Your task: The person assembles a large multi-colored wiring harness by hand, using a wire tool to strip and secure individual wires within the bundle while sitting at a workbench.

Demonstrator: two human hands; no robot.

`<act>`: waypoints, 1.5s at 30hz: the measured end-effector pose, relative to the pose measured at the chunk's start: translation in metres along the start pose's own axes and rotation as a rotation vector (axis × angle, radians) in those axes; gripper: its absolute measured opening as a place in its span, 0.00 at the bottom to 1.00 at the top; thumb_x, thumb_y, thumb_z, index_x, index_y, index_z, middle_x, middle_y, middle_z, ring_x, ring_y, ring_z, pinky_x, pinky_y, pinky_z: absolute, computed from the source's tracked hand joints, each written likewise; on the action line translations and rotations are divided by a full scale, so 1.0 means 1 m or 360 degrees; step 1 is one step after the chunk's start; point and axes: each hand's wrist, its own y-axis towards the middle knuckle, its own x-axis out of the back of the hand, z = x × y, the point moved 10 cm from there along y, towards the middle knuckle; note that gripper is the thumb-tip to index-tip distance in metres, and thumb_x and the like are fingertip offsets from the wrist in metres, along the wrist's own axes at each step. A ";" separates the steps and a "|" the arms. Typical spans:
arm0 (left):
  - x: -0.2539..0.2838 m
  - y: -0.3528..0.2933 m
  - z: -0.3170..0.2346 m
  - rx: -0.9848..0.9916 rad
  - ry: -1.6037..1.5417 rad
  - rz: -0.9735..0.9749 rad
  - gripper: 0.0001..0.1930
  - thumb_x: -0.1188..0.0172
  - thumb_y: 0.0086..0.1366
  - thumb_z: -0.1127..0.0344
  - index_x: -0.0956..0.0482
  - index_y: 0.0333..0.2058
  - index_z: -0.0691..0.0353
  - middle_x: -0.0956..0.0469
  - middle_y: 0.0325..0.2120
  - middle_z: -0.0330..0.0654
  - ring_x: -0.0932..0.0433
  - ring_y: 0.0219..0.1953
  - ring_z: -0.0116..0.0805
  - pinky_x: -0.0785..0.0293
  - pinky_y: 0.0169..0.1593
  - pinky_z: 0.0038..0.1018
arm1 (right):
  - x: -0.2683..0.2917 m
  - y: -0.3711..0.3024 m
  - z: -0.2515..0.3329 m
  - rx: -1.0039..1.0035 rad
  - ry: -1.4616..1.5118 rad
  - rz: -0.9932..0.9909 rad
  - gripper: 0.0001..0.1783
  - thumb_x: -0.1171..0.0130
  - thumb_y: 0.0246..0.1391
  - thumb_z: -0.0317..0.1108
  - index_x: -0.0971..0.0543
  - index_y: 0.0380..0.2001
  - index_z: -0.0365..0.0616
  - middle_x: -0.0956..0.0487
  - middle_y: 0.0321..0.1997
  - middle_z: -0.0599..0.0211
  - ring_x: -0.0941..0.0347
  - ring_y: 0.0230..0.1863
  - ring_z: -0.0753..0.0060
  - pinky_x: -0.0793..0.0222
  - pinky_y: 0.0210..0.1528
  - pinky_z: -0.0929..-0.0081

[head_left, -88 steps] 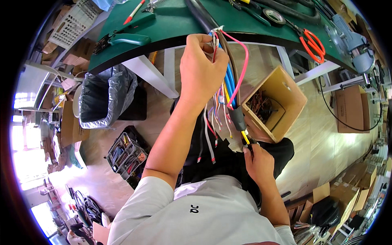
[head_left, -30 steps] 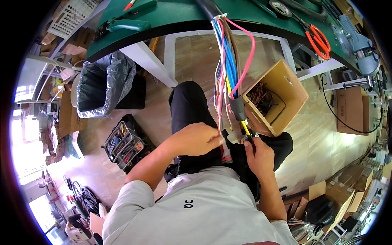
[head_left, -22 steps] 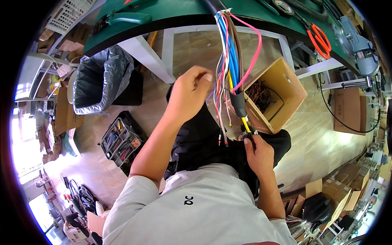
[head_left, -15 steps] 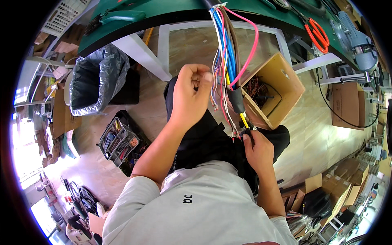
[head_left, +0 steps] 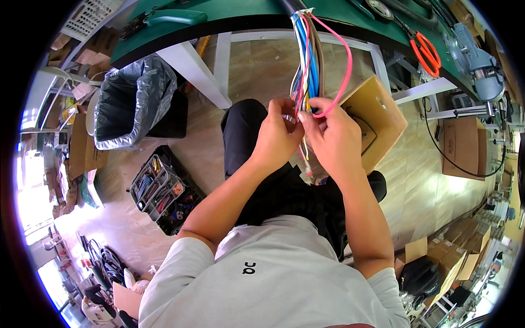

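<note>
A thick black cable hangs over the table edge, its stripped end fanning into blue, brown, white and pink wires. One pink wire bows out to the right in a wide loop. Lower down the bundle, my left hand pinches the thin wires from the left side. Close beside it, my right hand is closed on the wires from the right, thumb against the fingers. Thin wire ends dangle below both hands. My fingers hide just which wires each one grips.
A green-topped table crosses the far side, bearing green-handled pliers and red-handled scissors. Under it, right of my hands, stands an open wooden box. To the left are a lined bin and a tool tray.
My right hand has moved up from the lower end of the black-sleeved yellow wire to the bundle. My left hand has come in from the left and closed on the thin wires, drawing them together.
</note>
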 end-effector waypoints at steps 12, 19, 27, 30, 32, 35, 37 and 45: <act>0.042 -0.004 0.024 -0.0083 0.0082 -0.0341 0.09 0.44 0.68 0.70 0.29 0.41 0.70 0.24 0.27 0.41 0.25 0.27 0.26 0.27 0.34 0.23 | 0.076 0.040 0.015 -0.0188 0.0222 -0.0380 0.16 0.44 0.64 0.41 0.20 0.31 0.39 0.26 0.18 0.72 0.32 0.19 0.83 0.35 0.24 0.81; 0.051 -0.012 -0.003 -0.0386 0.0449 -0.0589 0.08 0.40 0.64 0.70 0.27 0.38 0.66 0.25 0.27 0.42 0.27 0.26 0.30 0.29 0.33 0.27 | 0.049 0.041 -0.003 -0.0269 0.0617 -0.0094 0.19 0.50 0.67 0.42 0.20 0.33 0.36 0.26 0.20 0.70 0.30 0.22 0.81 0.33 0.27 0.82; 0.054 -0.013 -0.012 -0.0391 0.0734 -0.0688 0.08 0.39 0.62 0.69 0.28 0.35 0.64 0.28 0.29 0.46 0.28 0.27 0.42 0.31 0.33 0.33 | 0.031 0.027 -0.028 -0.0372 0.0486 0.0042 0.18 0.47 0.66 0.42 0.20 0.31 0.37 0.24 0.19 0.70 0.28 0.22 0.82 0.32 0.27 0.82; 0.052 -0.007 -0.006 -0.0203 0.0754 -0.0583 0.12 0.35 0.58 0.67 0.28 0.37 0.62 0.29 0.26 0.44 0.28 0.25 0.42 0.31 0.31 0.38 | 0.026 0.029 -0.023 -0.0360 0.0422 0.0085 0.18 0.47 0.66 0.42 0.20 0.30 0.37 0.25 0.17 0.68 0.29 0.20 0.78 0.33 0.26 0.78; 0.052 -0.007 -0.007 -0.0087 0.0756 -0.0538 0.15 0.33 0.57 0.64 0.28 0.36 0.62 0.28 0.22 0.43 0.27 0.23 0.41 0.31 0.30 0.37 | 0.014 0.028 -0.033 -0.0354 0.0262 0.0200 0.18 0.48 0.66 0.42 0.20 0.30 0.37 0.25 0.17 0.67 0.29 0.19 0.74 0.34 0.25 0.75; 0.047 -0.014 -0.011 -0.0065 0.0763 -0.0517 0.18 0.30 0.55 0.59 0.30 0.34 0.61 0.28 0.17 0.41 0.26 0.19 0.41 0.29 0.26 0.36 | 0.004 0.027 -0.032 -0.0268 0.0070 0.0316 0.21 0.49 0.66 0.44 0.22 0.27 0.37 0.27 0.16 0.57 0.29 0.19 0.57 0.35 0.26 0.65; 0.037 -0.025 -0.014 -0.0225 0.0796 -0.0487 0.21 0.28 0.53 0.57 0.31 0.33 0.61 0.27 0.15 0.40 0.25 0.17 0.41 0.29 0.24 0.35 | 0.000 0.028 -0.030 -0.0186 -0.0077 0.0375 0.22 0.50 0.66 0.45 0.24 0.26 0.37 0.28 0.17 0.54 0.30 0.21 0.51 0.35 0.26 0.63; -0.044 -0.054 -0.027 -0.0227 0.0135 0.0089 0.19 0.34 0.59 0.68 0.31 0.44 0.68 0.25 0.32 0.50 0.21 0.30 0.42 0.23 0.36 0.34 | -0.015 0.035 -0.014 -0.0075 -0.0211 0.0580 0.21 0.50 0.65 0.43 0.26 0.25 0.36 0.28 0.18 0.49 0.29 0.24 0.43 0.35 0.28 0.54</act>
